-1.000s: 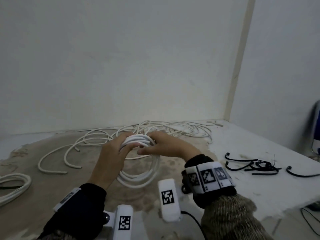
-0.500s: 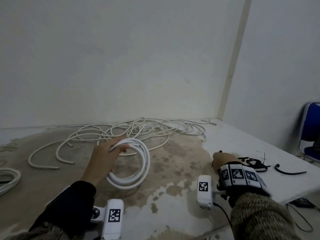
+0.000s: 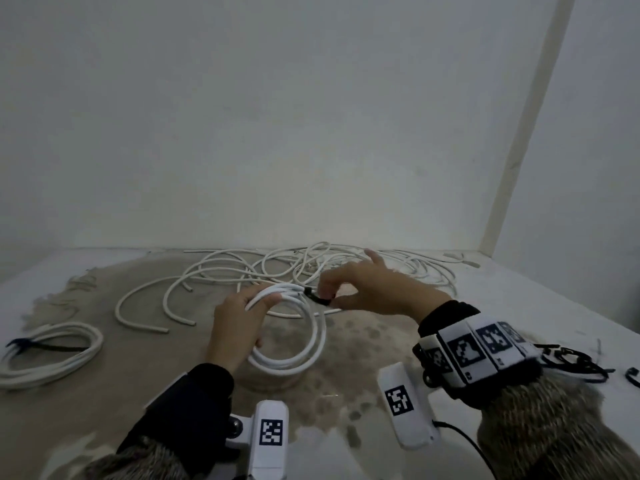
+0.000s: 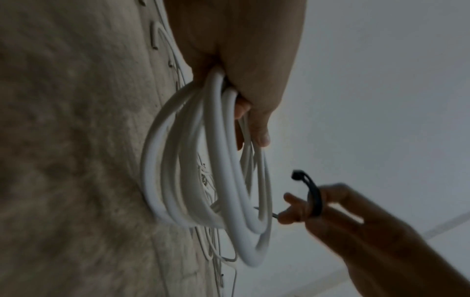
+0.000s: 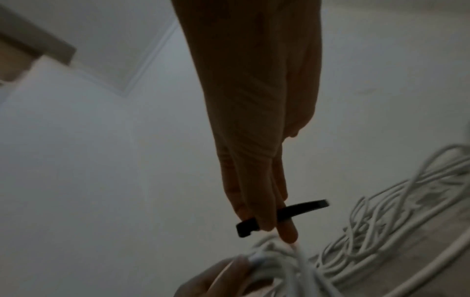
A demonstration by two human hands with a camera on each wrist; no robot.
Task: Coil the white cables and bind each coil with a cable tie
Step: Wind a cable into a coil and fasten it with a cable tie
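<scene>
Our left hand (image 3: pixel 232 327) gripped the white coil (image 3: pixel 304 355), fingers curled round it. Our right hand (image 3: pixel 367 289) pinched a black cable tie (image 4: pixel 314 198) (just beside the coil's top).

A black cuff over a brown-grey knit sleeve covers the left forearm (image 3: pixel 194 407). The right wrist band (image 3: pixel 474 351) is white tiles printed with black square codes. Below each wrist sits a white camera block (image 3: pixel 405 407) with one code.

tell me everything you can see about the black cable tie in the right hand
The thin black plastic cable tie is a flat strip, bent into a curve, with a small blocky head at one end. The right hand pinches it mid-length, beside the top of the white cable coil gripped by the left hand. It is not yet looped round the coil.
</scene>
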